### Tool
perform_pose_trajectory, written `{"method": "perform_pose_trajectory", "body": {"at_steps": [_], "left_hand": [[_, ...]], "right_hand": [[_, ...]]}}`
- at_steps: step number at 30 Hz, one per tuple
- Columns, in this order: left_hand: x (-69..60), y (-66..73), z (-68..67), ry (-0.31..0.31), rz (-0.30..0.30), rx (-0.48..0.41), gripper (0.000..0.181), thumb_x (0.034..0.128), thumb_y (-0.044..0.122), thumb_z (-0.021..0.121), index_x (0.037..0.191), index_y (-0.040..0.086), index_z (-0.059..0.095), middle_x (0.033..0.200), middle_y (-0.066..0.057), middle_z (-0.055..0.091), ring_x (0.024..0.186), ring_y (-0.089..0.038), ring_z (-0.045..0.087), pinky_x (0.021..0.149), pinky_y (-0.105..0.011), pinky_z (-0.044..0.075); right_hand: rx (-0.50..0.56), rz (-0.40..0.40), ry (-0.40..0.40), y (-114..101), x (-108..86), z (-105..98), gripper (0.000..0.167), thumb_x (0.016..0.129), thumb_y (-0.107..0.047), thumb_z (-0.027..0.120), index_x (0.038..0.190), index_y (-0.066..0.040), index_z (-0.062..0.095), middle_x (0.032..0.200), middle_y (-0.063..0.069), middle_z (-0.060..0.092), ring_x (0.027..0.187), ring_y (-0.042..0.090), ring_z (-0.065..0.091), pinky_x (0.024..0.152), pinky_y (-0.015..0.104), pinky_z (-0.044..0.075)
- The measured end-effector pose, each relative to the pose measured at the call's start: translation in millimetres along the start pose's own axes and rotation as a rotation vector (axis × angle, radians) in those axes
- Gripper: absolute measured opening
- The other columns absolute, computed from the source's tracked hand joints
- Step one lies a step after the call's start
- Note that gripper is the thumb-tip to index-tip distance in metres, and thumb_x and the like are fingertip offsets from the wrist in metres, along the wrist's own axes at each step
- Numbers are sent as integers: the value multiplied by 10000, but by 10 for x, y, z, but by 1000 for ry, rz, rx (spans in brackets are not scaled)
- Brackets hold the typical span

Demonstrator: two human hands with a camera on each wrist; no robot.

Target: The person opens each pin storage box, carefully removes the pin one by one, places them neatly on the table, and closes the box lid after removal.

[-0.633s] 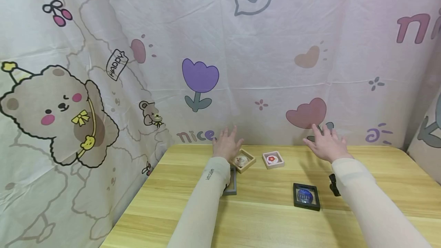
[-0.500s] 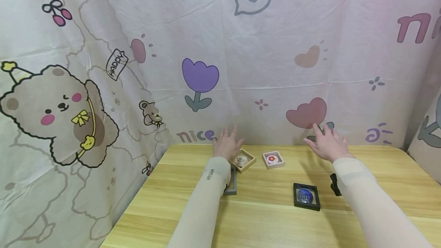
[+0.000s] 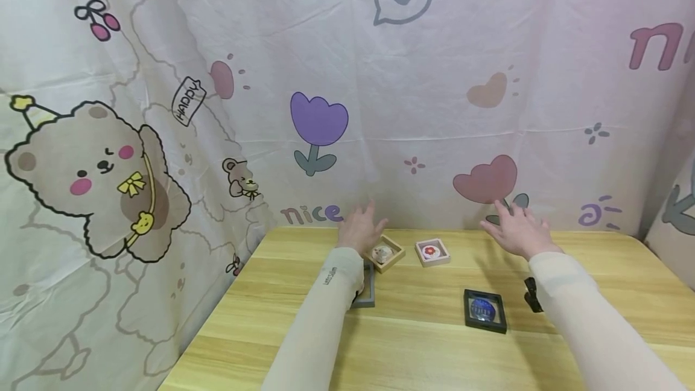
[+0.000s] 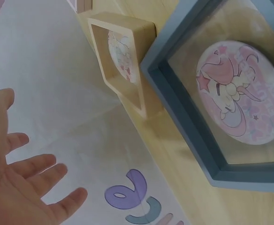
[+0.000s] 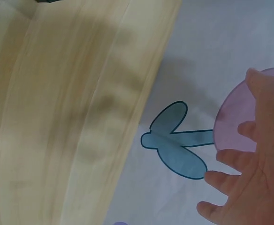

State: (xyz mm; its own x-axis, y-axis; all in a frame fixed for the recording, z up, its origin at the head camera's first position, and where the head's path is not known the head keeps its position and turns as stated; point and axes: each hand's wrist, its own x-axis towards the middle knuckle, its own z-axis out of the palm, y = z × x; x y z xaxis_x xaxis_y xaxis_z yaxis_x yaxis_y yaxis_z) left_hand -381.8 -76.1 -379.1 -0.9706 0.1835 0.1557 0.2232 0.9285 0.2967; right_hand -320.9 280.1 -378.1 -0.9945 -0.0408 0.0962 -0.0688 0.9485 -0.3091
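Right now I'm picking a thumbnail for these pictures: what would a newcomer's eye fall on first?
Probably the big winking bear printed on the cloth, at the left of the head view. Next, likely, the left hand and right hand, held apart and holding nothing near the far edge of the table. Smaller but vivid, the black frame with its blue disc lies nearer the camera.

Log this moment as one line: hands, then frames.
left hand: fingers apart, holding nothing | right hand: fingers apart, holding nothing | on table: gray frame, tan frame, pink frame, black frame
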Motion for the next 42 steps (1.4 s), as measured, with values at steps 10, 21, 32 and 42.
{"method": "perform_pose_trajectory", "body": {"at_steps": [10,21,32,42], "left_hand": [[-127,187,-34,-12,111,-17,694,1107,536,517,1658,138,376,1664,-171,471,1499,-364,516,1246,-554,449],[-406,436,69,-60,288,17,628,1101,482,572,1616,149,438,1574,-123,580,1386,-301,627,1162,-472,550],[-651,508,259,-172,422,-30,603,1076,451,640,1581,151,507,1471,-78,670,1303,-208,665,1108,-379,579],[-920,412,335,-283,454,-75,597,1051,460,674,1555,171,534,1389,-50,709,1236,-154,686,1055,-326,597]], "right_hand": [[-26,-95,7,-97,-69,-23,847,1106,-625,425,1647,16,305,1573,436,391,1379,707,416,1071,903,310],[-9,-233,-1,-189,-346,120,766,1091,-533,555,1551,74,469,1525,422,488,1345,633,530,1039,788,478],[52,-262,-115,-92,-713,277,843,1011,-586,665,1502,86,531,1412,410,579,1202,555,652,997,731,547],[36,-282,-178,-26,-911,448,1022,826,-647,833,1475,94,558,1388,356,619,1201,507,663,999,708,559]]}}
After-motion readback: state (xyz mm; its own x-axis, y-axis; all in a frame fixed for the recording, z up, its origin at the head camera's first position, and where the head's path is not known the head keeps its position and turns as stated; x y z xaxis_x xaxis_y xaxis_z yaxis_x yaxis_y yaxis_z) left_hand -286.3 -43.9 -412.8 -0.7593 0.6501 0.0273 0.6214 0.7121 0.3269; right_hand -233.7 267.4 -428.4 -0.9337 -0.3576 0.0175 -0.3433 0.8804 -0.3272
